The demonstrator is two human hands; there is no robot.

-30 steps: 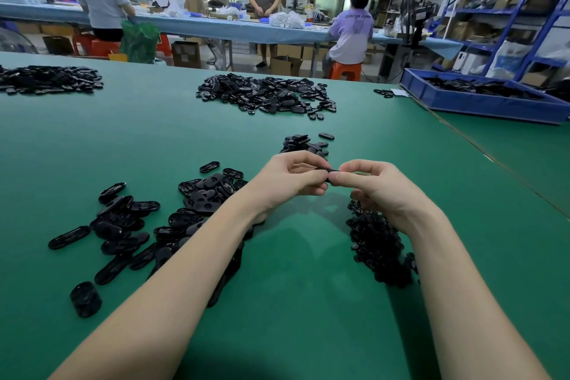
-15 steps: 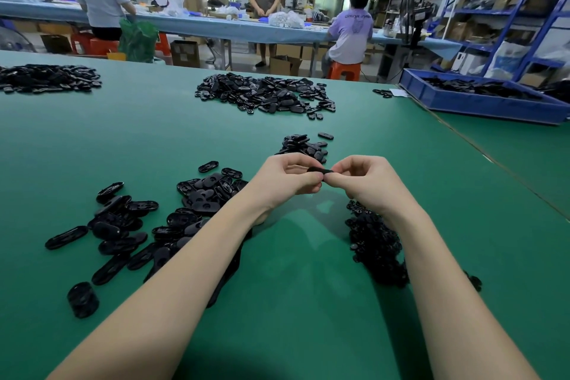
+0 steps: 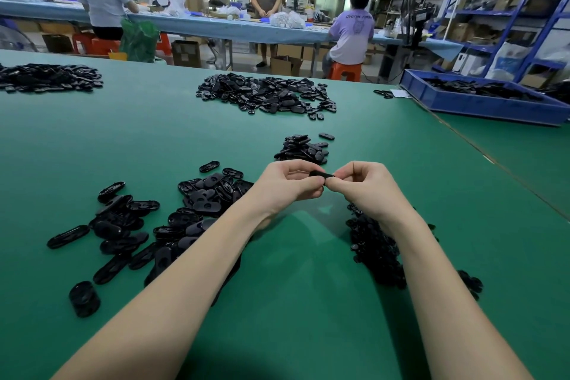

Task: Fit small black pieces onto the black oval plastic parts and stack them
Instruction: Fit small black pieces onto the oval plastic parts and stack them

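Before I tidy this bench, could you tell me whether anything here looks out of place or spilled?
Nothing looks damaged or spilled. The oval parts lie in loose heaps on the mat, with a few strays such as one beside the small stack. Both hands, left and right, pinch one part.

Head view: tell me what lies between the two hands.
In the head view, a black oval plastic part bridges the left hand and right hand; both pinch it above the green table.
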